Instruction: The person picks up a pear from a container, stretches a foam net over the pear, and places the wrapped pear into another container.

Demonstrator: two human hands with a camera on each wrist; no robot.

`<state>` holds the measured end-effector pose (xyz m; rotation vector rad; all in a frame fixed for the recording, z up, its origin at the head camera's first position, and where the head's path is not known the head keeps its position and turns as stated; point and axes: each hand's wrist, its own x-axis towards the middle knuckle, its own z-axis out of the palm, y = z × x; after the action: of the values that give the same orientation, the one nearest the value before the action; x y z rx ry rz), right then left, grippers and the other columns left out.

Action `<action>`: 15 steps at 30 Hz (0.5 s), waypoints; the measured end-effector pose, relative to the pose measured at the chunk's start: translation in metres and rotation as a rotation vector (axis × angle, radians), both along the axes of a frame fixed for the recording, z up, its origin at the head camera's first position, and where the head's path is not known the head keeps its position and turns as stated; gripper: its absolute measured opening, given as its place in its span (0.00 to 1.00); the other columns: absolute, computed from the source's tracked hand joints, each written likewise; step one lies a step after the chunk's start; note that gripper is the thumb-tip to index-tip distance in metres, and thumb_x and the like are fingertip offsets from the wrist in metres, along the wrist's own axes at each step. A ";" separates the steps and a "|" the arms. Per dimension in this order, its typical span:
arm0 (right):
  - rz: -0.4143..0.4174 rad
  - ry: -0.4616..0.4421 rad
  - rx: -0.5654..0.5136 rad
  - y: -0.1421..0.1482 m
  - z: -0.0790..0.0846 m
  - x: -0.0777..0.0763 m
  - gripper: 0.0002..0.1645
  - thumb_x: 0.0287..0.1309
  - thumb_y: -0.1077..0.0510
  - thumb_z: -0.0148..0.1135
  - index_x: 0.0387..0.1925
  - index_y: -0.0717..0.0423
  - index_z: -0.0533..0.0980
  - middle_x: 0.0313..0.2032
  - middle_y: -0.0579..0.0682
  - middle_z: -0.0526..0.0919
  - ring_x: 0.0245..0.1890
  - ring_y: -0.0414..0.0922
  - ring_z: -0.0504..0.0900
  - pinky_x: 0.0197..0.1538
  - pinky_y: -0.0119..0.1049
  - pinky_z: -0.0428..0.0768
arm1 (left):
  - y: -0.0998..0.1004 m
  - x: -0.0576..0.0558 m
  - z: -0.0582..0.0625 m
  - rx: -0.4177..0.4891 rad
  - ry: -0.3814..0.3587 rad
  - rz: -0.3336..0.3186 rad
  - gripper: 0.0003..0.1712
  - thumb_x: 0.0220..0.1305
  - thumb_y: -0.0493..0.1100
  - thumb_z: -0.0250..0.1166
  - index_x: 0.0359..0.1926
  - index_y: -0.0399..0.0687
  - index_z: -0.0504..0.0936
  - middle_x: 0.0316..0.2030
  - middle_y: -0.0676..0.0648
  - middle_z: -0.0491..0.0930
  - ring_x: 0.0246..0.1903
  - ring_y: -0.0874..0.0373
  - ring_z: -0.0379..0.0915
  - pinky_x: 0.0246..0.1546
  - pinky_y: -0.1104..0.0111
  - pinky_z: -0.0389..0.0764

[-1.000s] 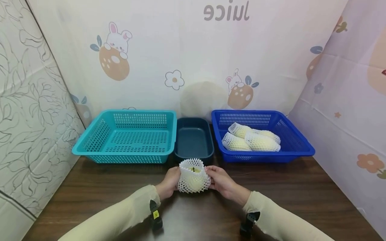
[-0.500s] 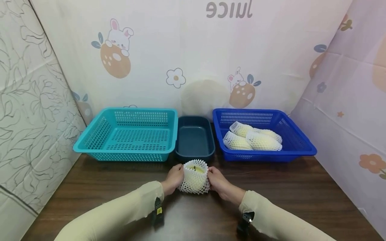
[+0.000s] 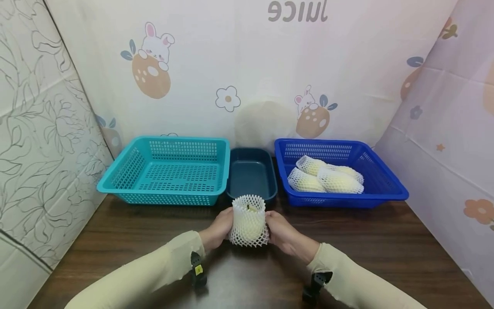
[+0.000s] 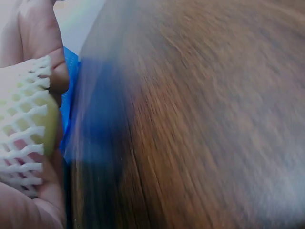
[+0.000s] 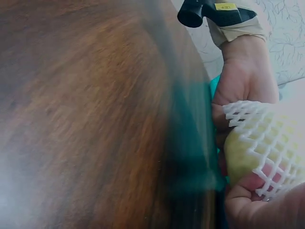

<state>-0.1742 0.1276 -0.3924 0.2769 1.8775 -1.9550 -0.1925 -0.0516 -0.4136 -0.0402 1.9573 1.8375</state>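
Observation:
A yellow-green fruit (image 5: pixel 237 155) with a dark stem sits inside a white foam net (image 3: pixel 250 227) at the middle of the table. The net's upper rim stands up around the stem, and the fruit's bare underside shows past the lower rim in the right wrist view. My left hand (image 3: pixel 218 228) grips fruit and net from the left. Opposite it, my right hand (image 3: pixel 283 234) holds the right side, its thumb (image 5: pixel 252 183) against the net. Most fingers of both hands are hidden behind the fruit.
Behind the hands stands a dark blue-green tray (image 3: pixel 252 174). A turquoise basket (image 3: pixel 162 199) is at its left, and a blue basket (image 3: pixel 380 189) at its right holds several net-wrapped pale yellow fruits (image 3: pixel 339 180). Patterned cloth walls (image 3: pixel 247 64) enclose the table (image 3: pixel 247 279).
The upper part of the foam net stands taller and rounder around the stem than before. Both hands have shifted their grip slightly at its sides. The baskets have not moved.

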 end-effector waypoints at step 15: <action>-0.187 0.114 -0.112 -0.011 0.009 -0.012 0.09 0.65 0.64 0.50 0.45 0.63 0.65 0.30 0.50 0.73 0.26 0.41 0.73 0.30 0.34 0.72 | 0.015 -0.002 0.009 0.336 -0.036 0.154 0.24 0.75 0.48 0.46 0.62 0.38 0.66 0.52 0.44 0.73 0.48 0.57 0.69 0.52 0.62 0.69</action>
<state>-0.1866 0.1167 -0.3835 0.3232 1.8614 -2.2354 -0.1948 -0.0363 -0.4047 -0.1200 1.6375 2.2262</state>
